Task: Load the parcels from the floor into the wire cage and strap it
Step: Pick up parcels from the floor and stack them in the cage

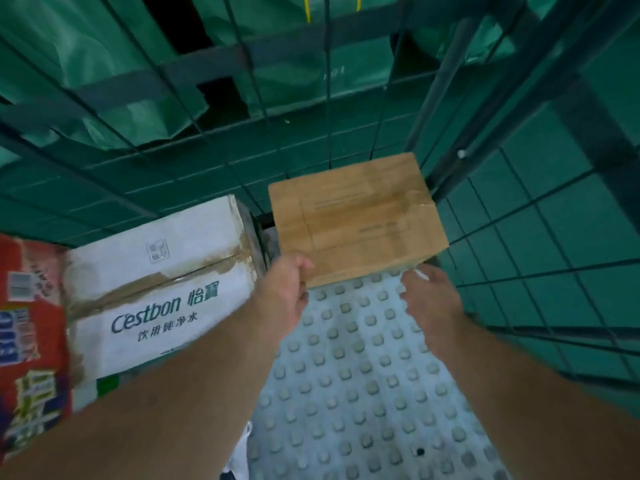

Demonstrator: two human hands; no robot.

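Observation:
A brown cardboard parcel (356, 218) sits in the far right corner of the wire cage (519, 209), on its studded grey floor (363, 368). My left hand (285, 289) grips the parcel's near left corner, thumb on top. My right hand (431, 299) is at the near right corner, fingers curled under the edge. A white Cestbon water box (162, 282) lies to the left inside the cage, its taped seam torn. A red printed carton (31, 341) stands at the far left.
Green wire mesh walls close in at the back and right. Behind the back mesh lie green sacks (104, 81) and a dark green frame. A yellow cord (308, 8) hangs at the top. The studded floor shows in front of the brown parcel.

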